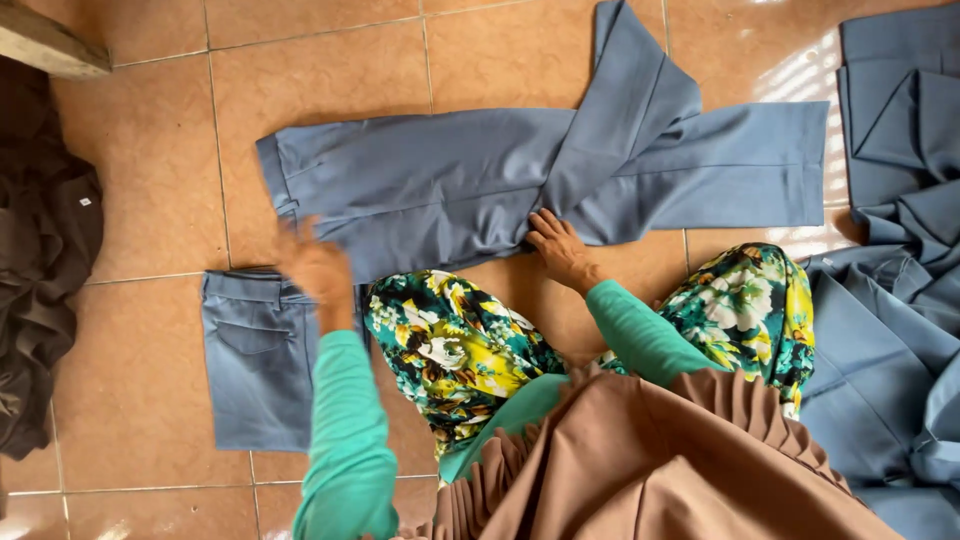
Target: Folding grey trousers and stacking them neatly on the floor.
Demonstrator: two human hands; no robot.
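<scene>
While a pair of blue-grey trousers (450, 180) lies spread across the tiled floor (140, 130), the right hand (558, 248) presses flat, fingers open, on its lower edge beside a folded-over leg. The left hand (312, 265), blurred, hovers open over the waistband, grasping nothing. A folded blue-grey garment (255, 360) lies just below; more blue-grey cloth (890, 300) is heaped right, dark brown fabric (40, 260) left.

Two hands (312, 265), one spread trousers (450, 185)
</scene>
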